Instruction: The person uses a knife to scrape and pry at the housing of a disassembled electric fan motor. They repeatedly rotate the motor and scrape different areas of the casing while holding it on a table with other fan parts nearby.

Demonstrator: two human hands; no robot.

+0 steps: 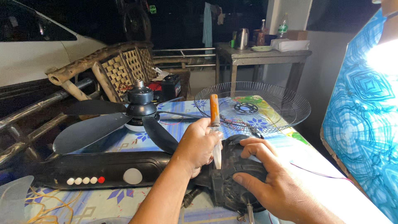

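Observation:
A black stand-fan body (103,168) lies flat across the table, with a row of white buttons and one red button (86,180). Its round black motor housing (232,166) is at the right end. My left hand (198,146) grips a tool with an orange-brown handle (214,111); its pale blade points down onto the housing. My right hand (265,176) rests on the housing with fingers curled over its top and side, holding it.
A black fan blade set (107,122) stands behind the body, and a round wire grille (265,110) lies on the patterned tablecloth (124,203). Yellow wires (41,205) lie at the near left. Bamboo chair (120,66) behind; blue patterned panel (360,124) at right.

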